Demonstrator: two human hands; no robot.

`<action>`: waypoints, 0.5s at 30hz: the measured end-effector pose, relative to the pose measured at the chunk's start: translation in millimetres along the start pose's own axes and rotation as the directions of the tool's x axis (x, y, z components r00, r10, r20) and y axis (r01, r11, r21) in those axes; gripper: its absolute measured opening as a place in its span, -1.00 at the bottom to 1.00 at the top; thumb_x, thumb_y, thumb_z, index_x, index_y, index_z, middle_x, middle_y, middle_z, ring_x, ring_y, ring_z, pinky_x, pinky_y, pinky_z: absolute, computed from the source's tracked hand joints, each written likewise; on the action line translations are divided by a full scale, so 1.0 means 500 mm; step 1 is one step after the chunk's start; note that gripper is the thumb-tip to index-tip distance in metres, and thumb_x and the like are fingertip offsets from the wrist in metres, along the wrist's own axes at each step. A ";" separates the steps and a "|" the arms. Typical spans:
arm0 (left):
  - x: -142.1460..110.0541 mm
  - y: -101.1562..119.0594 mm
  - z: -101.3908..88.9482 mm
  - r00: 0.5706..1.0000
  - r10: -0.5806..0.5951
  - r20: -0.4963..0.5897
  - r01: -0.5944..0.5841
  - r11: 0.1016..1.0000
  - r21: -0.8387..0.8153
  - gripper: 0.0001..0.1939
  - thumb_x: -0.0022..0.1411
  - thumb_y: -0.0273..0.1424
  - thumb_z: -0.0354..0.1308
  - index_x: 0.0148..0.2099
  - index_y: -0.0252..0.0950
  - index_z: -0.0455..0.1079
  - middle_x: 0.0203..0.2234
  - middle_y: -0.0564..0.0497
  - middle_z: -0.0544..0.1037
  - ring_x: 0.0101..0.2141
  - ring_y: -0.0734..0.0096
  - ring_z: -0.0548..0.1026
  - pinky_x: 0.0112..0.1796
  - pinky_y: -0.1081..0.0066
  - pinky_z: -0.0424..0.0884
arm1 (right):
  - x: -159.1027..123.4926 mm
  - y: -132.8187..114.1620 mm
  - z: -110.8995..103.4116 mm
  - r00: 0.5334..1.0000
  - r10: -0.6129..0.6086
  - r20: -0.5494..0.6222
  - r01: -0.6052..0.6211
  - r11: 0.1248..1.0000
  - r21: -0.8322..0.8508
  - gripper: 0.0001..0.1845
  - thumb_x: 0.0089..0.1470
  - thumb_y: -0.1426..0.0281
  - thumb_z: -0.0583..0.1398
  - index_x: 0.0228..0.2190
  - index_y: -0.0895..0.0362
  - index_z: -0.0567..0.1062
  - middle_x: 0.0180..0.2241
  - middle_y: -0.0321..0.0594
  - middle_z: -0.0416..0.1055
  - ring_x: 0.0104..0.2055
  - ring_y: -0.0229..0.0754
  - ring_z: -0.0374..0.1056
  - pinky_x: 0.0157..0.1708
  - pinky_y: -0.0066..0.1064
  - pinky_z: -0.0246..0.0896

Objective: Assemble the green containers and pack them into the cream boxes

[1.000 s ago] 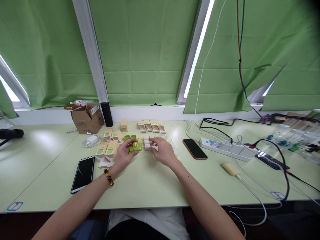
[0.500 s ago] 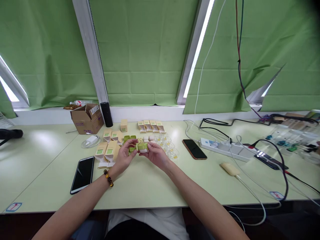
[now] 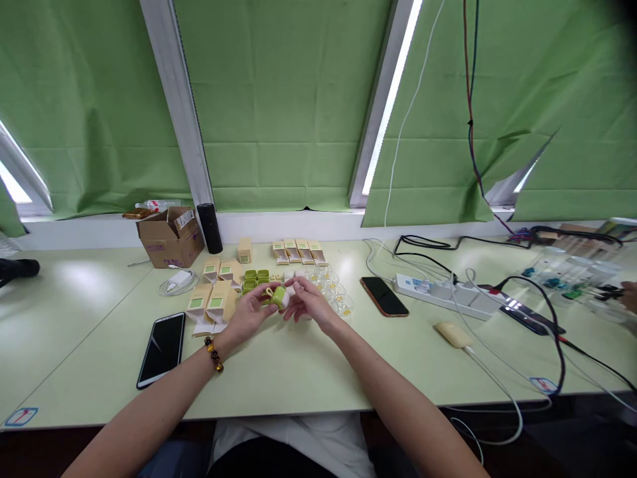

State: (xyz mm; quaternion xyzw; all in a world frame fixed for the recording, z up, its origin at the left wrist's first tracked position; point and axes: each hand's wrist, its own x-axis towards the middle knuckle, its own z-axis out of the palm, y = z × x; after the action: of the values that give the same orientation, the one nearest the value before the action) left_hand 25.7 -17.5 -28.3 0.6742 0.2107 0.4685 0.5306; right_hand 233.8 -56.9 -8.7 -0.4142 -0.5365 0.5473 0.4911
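Between the thumb and fingers of my left hand [image 3: 251, 311] is a small green case [image 3: 279, 297] with a white end and a pale yellow loop, tilted above the table. My right hand [image 3: 311, 304] is beside its white end with fingers apart; whether a fingertip touches it I cannot tell. Behind my hands sit several square green pieces [image 3: 257, 275], partly hidden by my left fingers. Small white pieces [image 3: 294, 273] lie near them. Clear plastic pieces [image 3: 334, 290] with yellow marks spread behind and right of my right hand.
Open cream boxes [image 3: 219, 302] stand left of my hands, with more cream boxes [image 3: 298, 251] behind. Phones [image 3: 162, 348] flank my arms. A power strip [image 3: 448, 296] with cables lies right. A carton [image 3: 172, 239] and black cylinder [image 3: 210, 228] stand at the back. Another person's hand [image 3: 630, 296] shows at the right edge.
The green case has turned in my left hand, its loop now towards the left and its white end towards the right. My right fingers have loosened from it and spread.
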 end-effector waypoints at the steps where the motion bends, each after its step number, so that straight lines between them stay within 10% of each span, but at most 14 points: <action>1: 0.003 -0.001 -0.001 1.000 -0.009 -0.022 0.008 0.999 -0.033 -0.44 0.16 -0.21 0.50 0.18 -0.23 0.55 0.10 -0.20 0.61 0.01 0.13 0.58 0.07 0.17 0.49 | -0.005 -0.015 -0.011 0.993 -0.073 -0.088 0.063 0.992 -0.110 -0.58 0.27 -0.04 0.19 -0.13 0.05 0.42 -0.46 -0.25 0.59 -0.49 -0.14 0.52 -0.53 -0.43 0.26; 6: 0.013 -0.014 -0.009 0.991 -0.053 -0.127 0.032 0.986 -0.161 -0.39 0.13 -0.17 0.52 0.17 -0.29 0.54 0.05 -0.20 0.64 0.00 0.20 0.59 0.05 0.27 0.47 | -0.051 -0.096 -0.081 0.895 -0.394 -0.208 0.134 0.684 -0.717 -0.82 0.20 0.26 0.23 -0.32 0.05 0.62 -0.39 -0.22 0.60 -0.35 -0.12 0.47 -0.31 -0.30 0.32; 10: 0.013 -0.022 -0.013 0.987 -0.073 -0.142 0.045 0.981 -0.191 -0.38 0.15 -0.18 0.51 0.19 -0.30 0.53 0.07 -0.21 0.62 0.02 0.22 0.58 0.06 0.31 0.44 | -0.096 -0.108 -0.119 0.946 -0.304 -0.110 -0.032 0.249 -0.968 -0.83 0.13 0.48 0.29 -0.37 0.01 0.68 -0.28 -0.15 0.62 -0.13 0.01 0.44 -0.30 -0.32 0.21; 15: 0.011 -0.023 -0.012 0.988 -0.089 -0.127 0.066 0.982 -0.177 -0.38 0.16 -0.19 0.50 0.21 -0.29 0.52 0.07 -0.19 0.63 0.03 0.24 0.57 0.07 0.31 0.44 | -0.116 -0.060 -0.142 0.984 -0.174 0.024 0.022 -0.014 -1.000 -0.79 0.03 0.58 0.36 -0.33 0.04 0.72 -0.16 -0.01 0.58 -0.06 0.12 0.38 -0.18 -0.20 0.26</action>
State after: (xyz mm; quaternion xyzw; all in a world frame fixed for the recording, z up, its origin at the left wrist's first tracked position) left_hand 25.5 -6.0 -36.3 0.5840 0.2309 0.5082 0.5894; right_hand 316.2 -102.9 11.2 -0.6296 -0.7661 -0.0534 0.1175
